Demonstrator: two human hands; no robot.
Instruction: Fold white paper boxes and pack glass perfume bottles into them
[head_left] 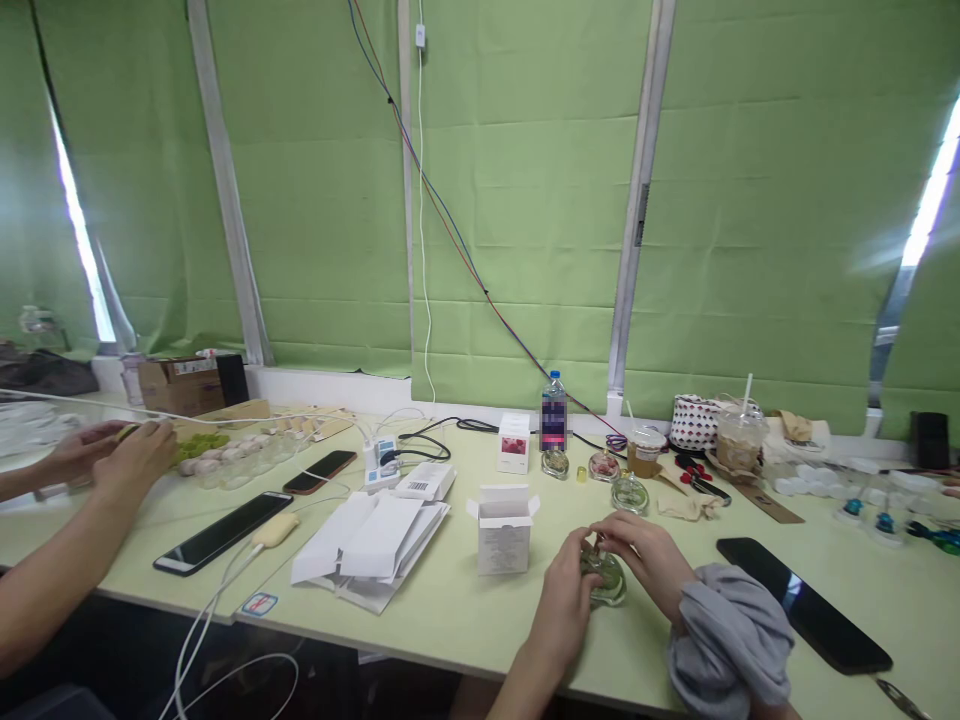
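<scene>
Both my hands are together on a small green-tinted glass bottle (pixel 609 580) that rests on the pale green table (pixel 450 610). My left hand (pixel 564 598) curls around its left side. My right hand (pixel 646 555), in a grey pushed-up sleeve, pinches at the bottle's top. An open white carton (pixel 502 530) stands just left of my hands. Similar small glass bottles (pixel 628 492) sit behind them.
Flattened white cartons (pixel 371 545) lie left of the open one. A black tablet (pixel 802 603) lies to my right, another (pixel 223 531) to the left with a phone (pixel 320 470). A water bottle (pixel 553 412), iced drinks (pixel 738 435) and cables stand by the window. A co-worker's hands (pixel 124 450) work at far left.
</scene>
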